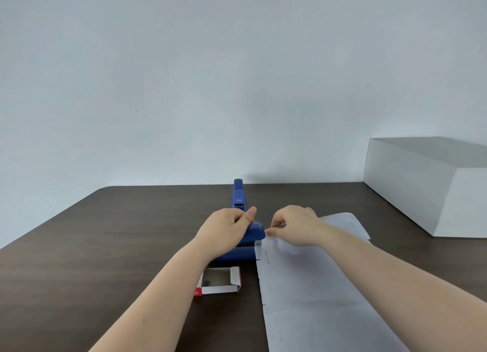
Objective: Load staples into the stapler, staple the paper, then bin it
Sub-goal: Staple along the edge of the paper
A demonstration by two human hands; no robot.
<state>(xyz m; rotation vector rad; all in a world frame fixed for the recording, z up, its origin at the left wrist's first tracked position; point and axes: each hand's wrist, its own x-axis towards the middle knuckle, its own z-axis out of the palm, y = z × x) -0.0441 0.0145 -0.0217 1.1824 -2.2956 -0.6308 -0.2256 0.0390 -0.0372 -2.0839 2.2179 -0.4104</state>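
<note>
A blue stapler (254, 233) lies mid-table, its metal front end touching the left edge of a white paper sheet (311, 293). A blue part (238, 193) stands up behind it. My left hand (224, 230) lies over the stapler's top, fingers curled around it. Just right of the stapler's nose, my right hand (292, 224) rests on the sheet with thumb and forefinger pinched at the paper's edge. What lies between the fingertips is too small to make out. Small dark marks run along the paper's left margin.
An open red-and-white staple box (220, 285) lies on the dark wooden table (105, 246) under my left forearm. A large white box (427, 183) stands at the back right against the pale wall.
</note>
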